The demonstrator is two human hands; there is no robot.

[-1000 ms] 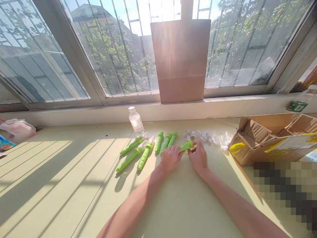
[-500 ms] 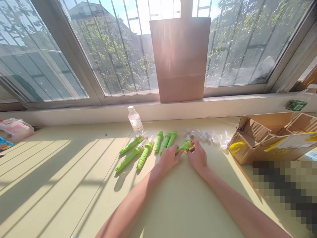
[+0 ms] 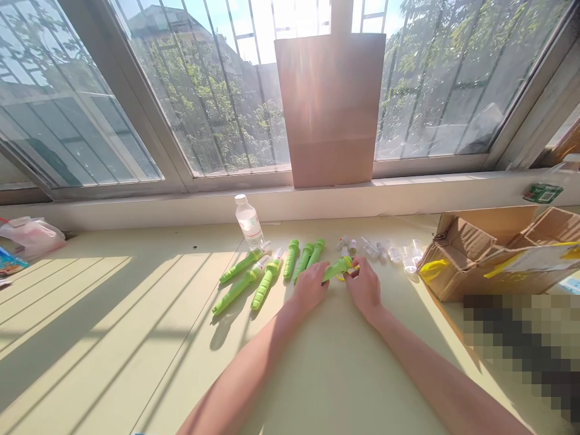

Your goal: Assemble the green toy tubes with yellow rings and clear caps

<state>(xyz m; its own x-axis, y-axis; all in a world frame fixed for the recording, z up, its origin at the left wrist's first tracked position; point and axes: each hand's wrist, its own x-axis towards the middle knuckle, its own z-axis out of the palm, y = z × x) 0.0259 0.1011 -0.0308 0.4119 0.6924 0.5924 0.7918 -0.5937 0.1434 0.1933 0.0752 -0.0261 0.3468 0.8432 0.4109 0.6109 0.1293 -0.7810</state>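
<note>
A green ribbed plastic tube (image 3: pixel 336 270) with a collared, yellowish end lies slantwise between my hands. My left hand (image 3: pixel 312 287) is closed around its lower part. At the collared end, my right hand (image 3: pixel 365 286) pinches with thumb and fingers, which partly hide that end. Something thin and yellow (image 3: pixel 341 277) shows by those fingertips. Left of my hands lie several similar tubes: a plain green tube (image 3: pixel 291 260) nearby and, farther left, a green tube with a clear tip (image 3: pixel 266 284). Small clear plastic pieces (image 3: pixel 370 248) lie beyond my right hand.
A water bottle (image 3: pixel 248 222) stands behind the left tubes. To the right sits an open cardboard box (image 3: pixel 489 266) with yellow tape, near some clear cups (image 3: pixel 409 261). A cardboard sheet (image 3: pixel 333 115) leans against the window; a plastic bag (image 3: pixel 34 234) lies far left.
The tube's collared end has turned slightly, and the clear piece by it now looks apart from it. My left fingers have drawn in a little around the tube. My right hand has barely moved.
</note>
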